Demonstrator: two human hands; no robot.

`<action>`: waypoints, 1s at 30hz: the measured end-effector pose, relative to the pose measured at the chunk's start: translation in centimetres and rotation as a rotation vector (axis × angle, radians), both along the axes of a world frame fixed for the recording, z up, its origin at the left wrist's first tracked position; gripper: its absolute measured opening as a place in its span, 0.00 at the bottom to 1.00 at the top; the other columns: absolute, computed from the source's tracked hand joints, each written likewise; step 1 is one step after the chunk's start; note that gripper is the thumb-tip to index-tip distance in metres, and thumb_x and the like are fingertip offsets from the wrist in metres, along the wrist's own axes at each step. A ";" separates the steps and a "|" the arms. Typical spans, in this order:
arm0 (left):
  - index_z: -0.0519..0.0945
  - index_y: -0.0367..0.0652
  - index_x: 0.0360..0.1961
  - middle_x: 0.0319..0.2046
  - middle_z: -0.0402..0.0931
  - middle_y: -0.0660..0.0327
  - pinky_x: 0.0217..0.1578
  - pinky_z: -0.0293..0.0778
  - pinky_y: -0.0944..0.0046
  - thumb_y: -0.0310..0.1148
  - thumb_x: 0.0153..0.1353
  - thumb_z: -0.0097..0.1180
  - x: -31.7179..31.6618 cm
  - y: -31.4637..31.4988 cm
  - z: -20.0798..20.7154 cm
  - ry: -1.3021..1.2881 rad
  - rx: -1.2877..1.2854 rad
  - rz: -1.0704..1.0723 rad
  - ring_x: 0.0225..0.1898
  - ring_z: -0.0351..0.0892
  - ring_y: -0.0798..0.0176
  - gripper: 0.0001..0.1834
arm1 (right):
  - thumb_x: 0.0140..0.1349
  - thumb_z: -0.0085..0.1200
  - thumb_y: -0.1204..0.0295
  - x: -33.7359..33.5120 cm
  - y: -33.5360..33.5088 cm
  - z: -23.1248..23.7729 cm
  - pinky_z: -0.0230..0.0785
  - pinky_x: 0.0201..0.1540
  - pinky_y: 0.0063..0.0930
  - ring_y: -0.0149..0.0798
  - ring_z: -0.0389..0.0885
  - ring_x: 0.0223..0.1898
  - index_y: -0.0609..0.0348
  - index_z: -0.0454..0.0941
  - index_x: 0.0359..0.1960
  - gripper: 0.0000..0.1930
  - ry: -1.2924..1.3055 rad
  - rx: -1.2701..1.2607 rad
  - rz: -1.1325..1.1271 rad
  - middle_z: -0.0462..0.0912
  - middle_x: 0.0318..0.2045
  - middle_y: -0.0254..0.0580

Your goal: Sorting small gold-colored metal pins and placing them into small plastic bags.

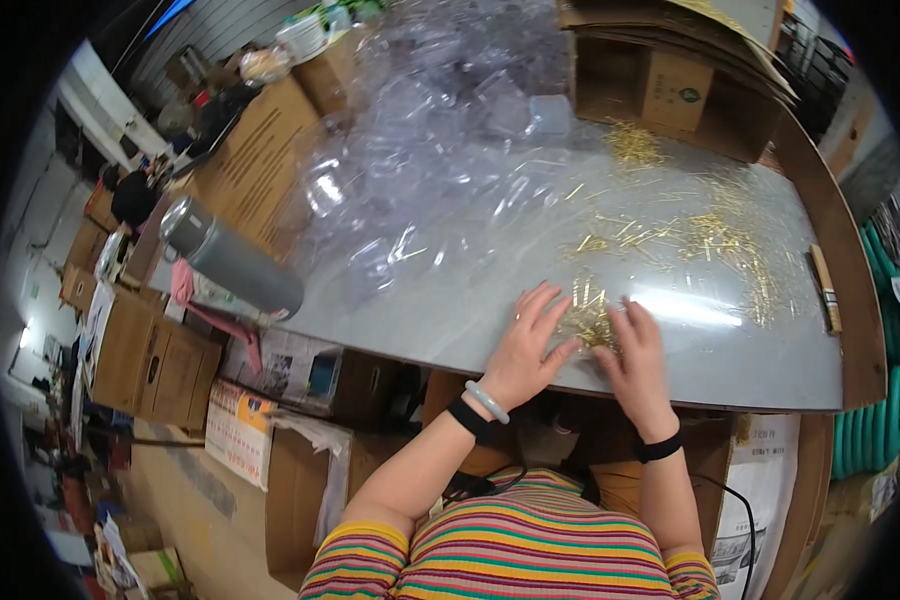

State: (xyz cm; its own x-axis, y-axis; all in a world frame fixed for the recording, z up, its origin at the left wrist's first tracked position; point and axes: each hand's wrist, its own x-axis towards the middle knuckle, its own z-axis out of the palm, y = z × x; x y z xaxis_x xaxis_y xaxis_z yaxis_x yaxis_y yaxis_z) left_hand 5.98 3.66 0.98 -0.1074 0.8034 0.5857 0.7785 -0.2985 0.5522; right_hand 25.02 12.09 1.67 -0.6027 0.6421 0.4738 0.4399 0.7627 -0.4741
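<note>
Thin gold-coloured metal pieces, like pins or short strips, lie in a small heap [590,322] near the table's front edge. My left hand [530,345] rests at the heap's left side, fingers stretched and apart, with a pale bangle and a black band at the wrist. On the other side is my right hand [638,365], slightly blurred, its fingers extended beside the pieces. Both hands seem to cup the heap between them without gripping anything. More loose gold pieces [720,240] are scattered over the grey table [420,325] to the right and beyond.
Clear plastic boxes [410,140] pile up at the far left and middle. A grey bottle [235,262] stands near the left edge. An open cardboard box [677,92] sits at the back right; a cardboard wall [838,210] and a wooden-handled tool [826,290] line the right side.
</note>
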 end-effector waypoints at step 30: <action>0.82 0.43 0.44 0.41 0.76 0.56 0.48 0.71 0.53 0.37 0.48 0.74 -1.5 -2.0 0.6 0.018 -0.038 0.057 0.44 0.73 0.49 0.22 | 0.58 0.60 0.69 -2.9 2.3 10.1 0.75 0.36 0.42 0.56 0.82 0.34 0.59 0.85 0.34 0.08 -0.211 -0.123 0.154 0.84 0.31 0.50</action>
